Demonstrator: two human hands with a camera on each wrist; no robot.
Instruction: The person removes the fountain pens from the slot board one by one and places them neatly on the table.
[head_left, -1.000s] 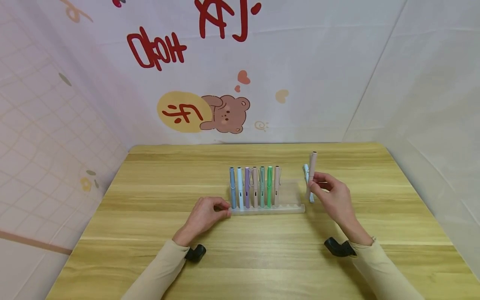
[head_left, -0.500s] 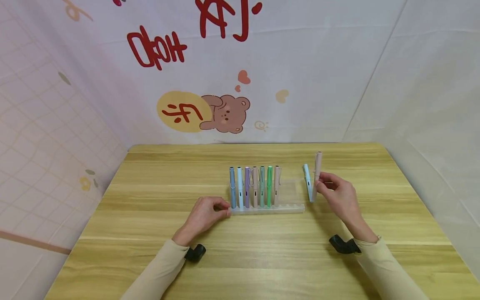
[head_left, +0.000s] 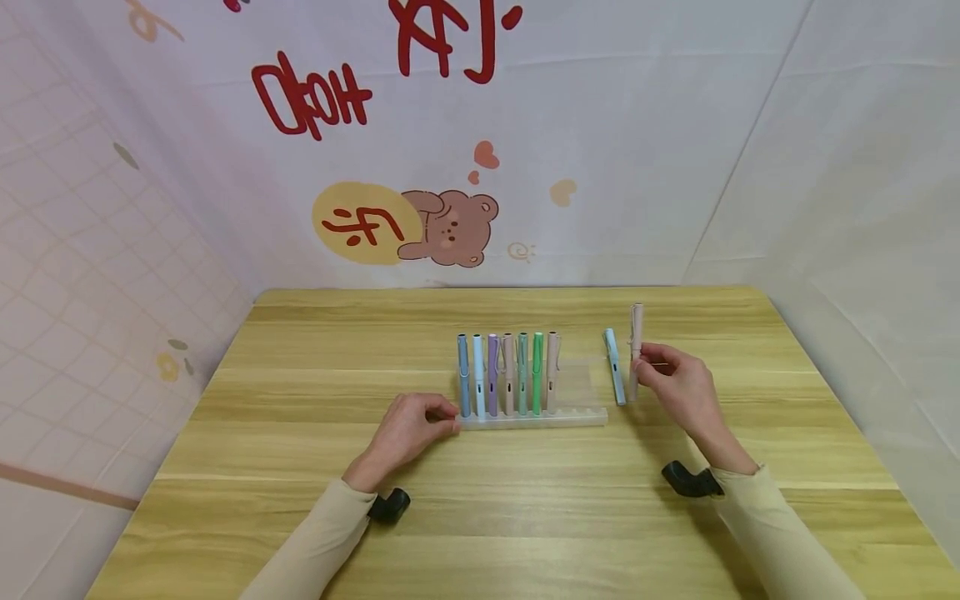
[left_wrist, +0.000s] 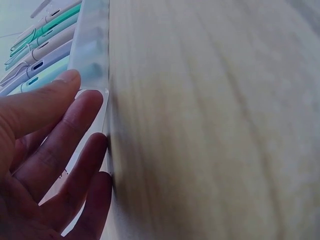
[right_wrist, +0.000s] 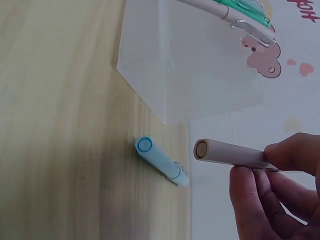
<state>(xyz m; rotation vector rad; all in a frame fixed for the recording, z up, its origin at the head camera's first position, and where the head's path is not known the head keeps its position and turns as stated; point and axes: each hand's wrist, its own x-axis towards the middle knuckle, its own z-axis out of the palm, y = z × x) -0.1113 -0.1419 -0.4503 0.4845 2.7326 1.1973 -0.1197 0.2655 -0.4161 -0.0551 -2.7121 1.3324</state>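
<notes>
A clear pen stand on the table bears several capped pens standing in a row, among them a blue pen, a purple pen and a green pen. My left hand pinches the stand's left end, thumb and index finger at its corner in the left wrist view. In my right hand a pale pink pen is held upright between thumb and fingers, right of the stand. Close beside it a light blue pen lies on the table, its end facing the right wrist camera.
The stand's right part, with its clear back panel, holds no pens. Behind the wooden table hangs a white cloth backdrop printed with a bear. A black wrist mount sits on the right wrist, another mount on the left.
My right hand has carried the pale pink pen slightly to the right, from overlapping the light blue pen to beside it. The left hand stays at the stand's end.
</notes>
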